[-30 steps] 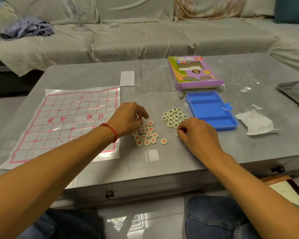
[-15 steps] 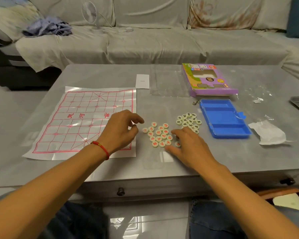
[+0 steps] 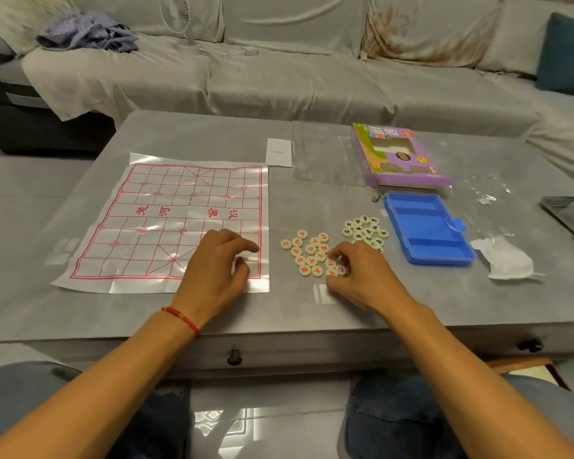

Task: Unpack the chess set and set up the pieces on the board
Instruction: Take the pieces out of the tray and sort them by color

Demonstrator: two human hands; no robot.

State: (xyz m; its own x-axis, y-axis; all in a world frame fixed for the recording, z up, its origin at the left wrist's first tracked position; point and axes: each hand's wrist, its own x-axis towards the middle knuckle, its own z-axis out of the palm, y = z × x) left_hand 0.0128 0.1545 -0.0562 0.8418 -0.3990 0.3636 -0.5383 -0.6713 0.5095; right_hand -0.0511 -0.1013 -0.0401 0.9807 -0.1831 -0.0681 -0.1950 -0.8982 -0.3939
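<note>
Right hand [image 3: 362, 276] is pinching red pieces [image 3: 312, 253] at the pile's near edge. Left hand [image 3: 217, 268] is hovering over the board [image 3: 166, 213], fingers loosely curled, gripping nothing visible.

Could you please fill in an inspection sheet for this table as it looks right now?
Surface: grey table, glossy.
Job's things: paper board flat, no pieces visible on it; red-marked pieces and black-marked pieces in two loose groups beside it; blue case open, empty.
Clutter: purple box, clear wrap, white card, crumpled white bag.
Grippers: left hand curled over board's near right corner; right hand fingering red pieces.
Cables: fan cord on sofa.
Surroundings: grey sofa, fan.
</note>
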